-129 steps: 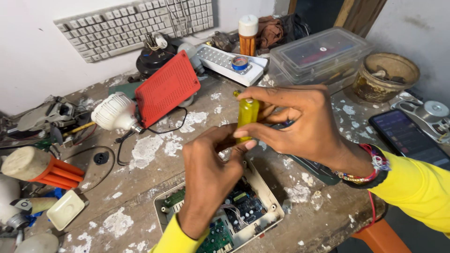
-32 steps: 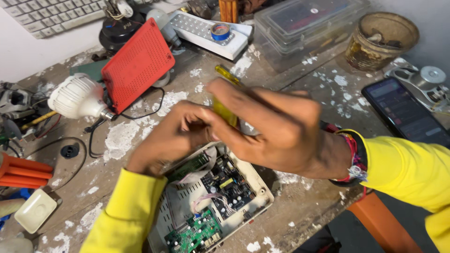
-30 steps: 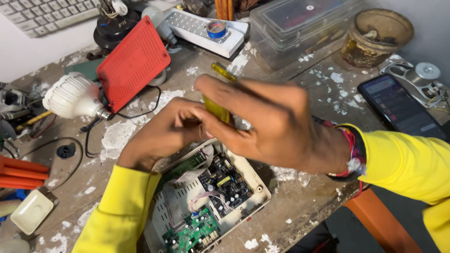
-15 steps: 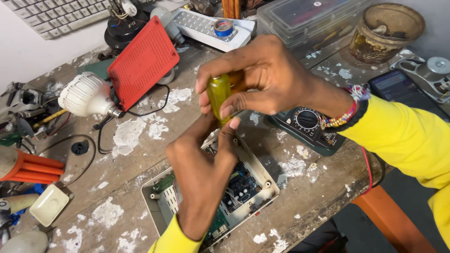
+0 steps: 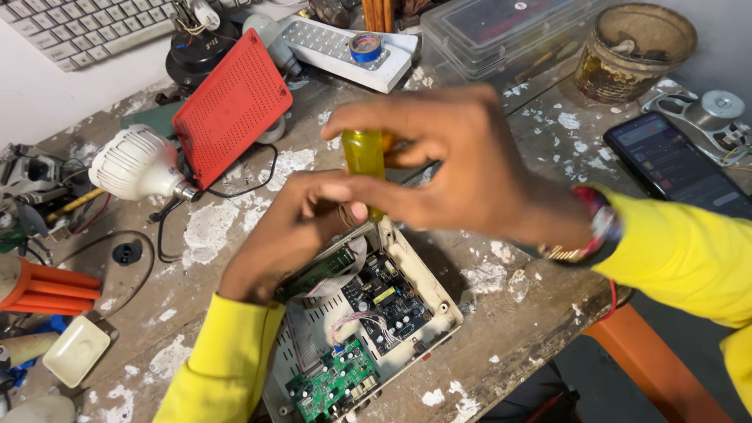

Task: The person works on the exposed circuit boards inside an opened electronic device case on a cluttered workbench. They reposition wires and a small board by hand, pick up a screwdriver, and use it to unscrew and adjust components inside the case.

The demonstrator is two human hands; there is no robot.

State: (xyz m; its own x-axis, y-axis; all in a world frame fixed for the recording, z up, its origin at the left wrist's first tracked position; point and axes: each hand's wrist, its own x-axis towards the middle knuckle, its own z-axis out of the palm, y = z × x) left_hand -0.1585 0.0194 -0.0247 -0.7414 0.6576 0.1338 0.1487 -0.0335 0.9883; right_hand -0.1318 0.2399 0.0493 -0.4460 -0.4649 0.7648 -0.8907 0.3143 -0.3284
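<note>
While the right hand (image 5: 462, 172) grips the yellow screwdriver (image 5: 364, 157) upright, the left hand (image 5: 294, 227) curls closed at its shaft. Both sit over the open casing (image 5: 415, 274).

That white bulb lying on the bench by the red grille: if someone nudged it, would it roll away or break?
The white bulb lies on its side and its dome is round, so it would probably roll, likely in a curve since it narrows toward the base. A dark wire near its base might hold it back. The ribbed shell looks like plastic, so likely light and fairly tough.
</note>
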